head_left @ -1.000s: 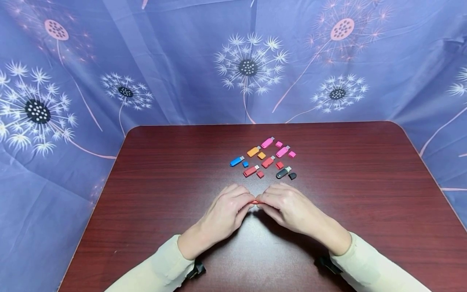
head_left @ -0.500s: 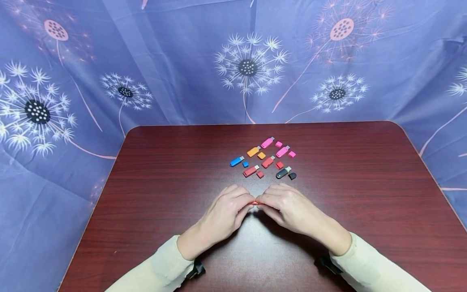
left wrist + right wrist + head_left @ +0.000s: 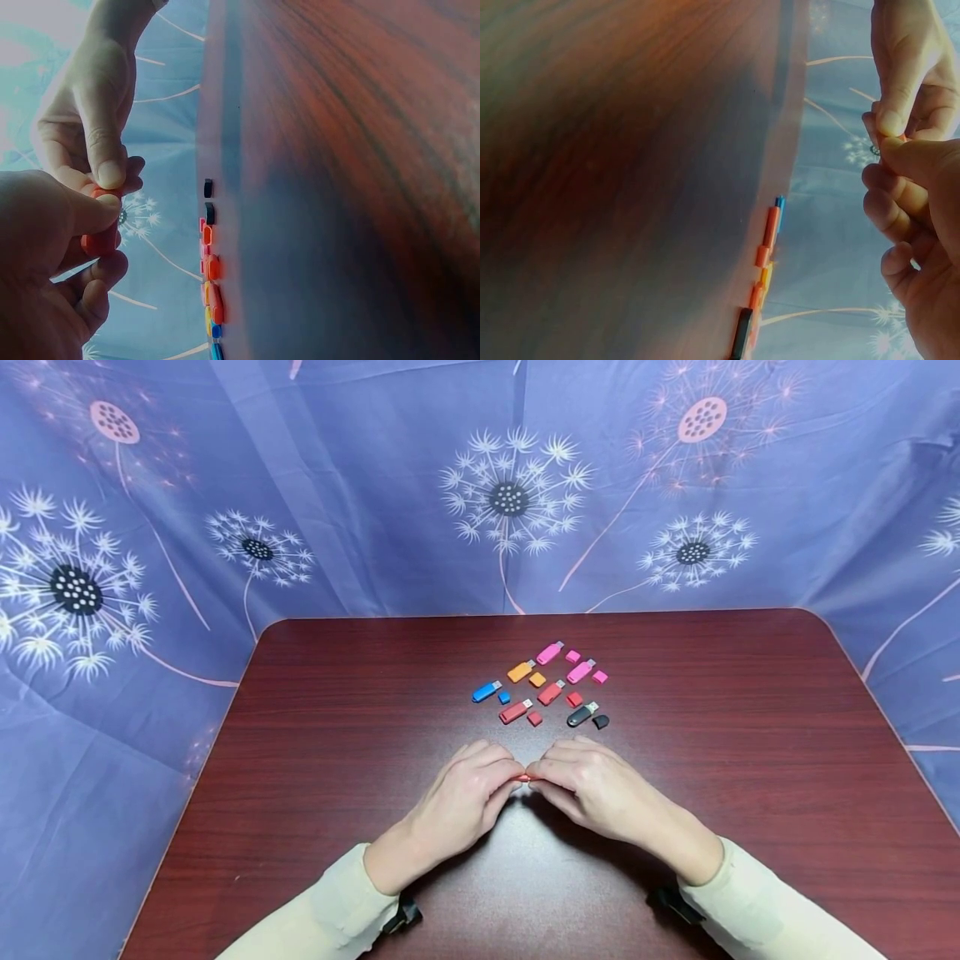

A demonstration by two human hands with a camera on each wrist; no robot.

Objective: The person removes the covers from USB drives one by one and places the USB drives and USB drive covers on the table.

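Note:
Both hands meet above the near middle of the table, pinching one small red USB flash drive [image 3: 100, 241] between them. My left hand [image 3: 471, 789] grips its body between thumb and fingers. From the other side, my right hand [image 3: 592, 781] pinches the opposite end with thumb and forefinger. Only slivers of red show between the fingertips in the head view; the left wrist view shows more of the body. The fingers hide the joint between the drive's two ends.
Beyond the hands lie several uncapped flash drives, each beside its cap: blue [image 3: 486, 692], orange [image 3: 520, 672], two pink [image 3: 550, 653], two red [image 3: 514, 712] and one black [image 3: 582, 715]. Patterned blue cloth [image 3: 375, 527] hangs around the dark red wood table [image 3: 315, 693].
The hands stay in the same place with the red flash drive between them. Only a very slight shift shows at the fingertips.

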